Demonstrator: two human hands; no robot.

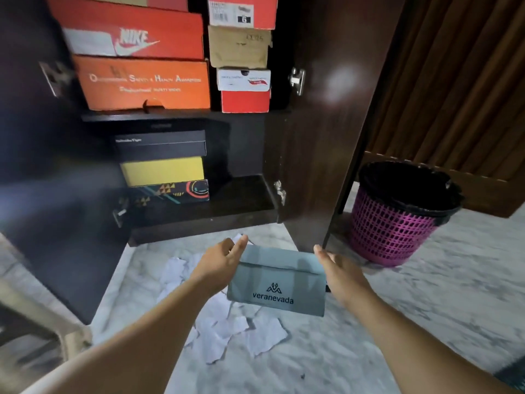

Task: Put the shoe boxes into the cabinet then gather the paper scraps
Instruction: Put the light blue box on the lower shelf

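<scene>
Grey shoe box (277, 282) held between left hand (220, 261) and right hand (342, 275), fingers clamped on its ends — long axis crosswise, free lower shelf (241, 200) straight ahead.

Matt grey cardboard box (277, 282), glossy dark wood cabinet door (326, 109) (probably laminate), polished marble floor (426, 294).

Grey box (277, 282) reads "veranevada"; red box (127, 35) "NIKE".

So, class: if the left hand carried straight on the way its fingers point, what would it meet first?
Probably the cabinet at its bottom ledge, since the left hand, holding the grey box, points up-forward; depth is unclear.
</scene>
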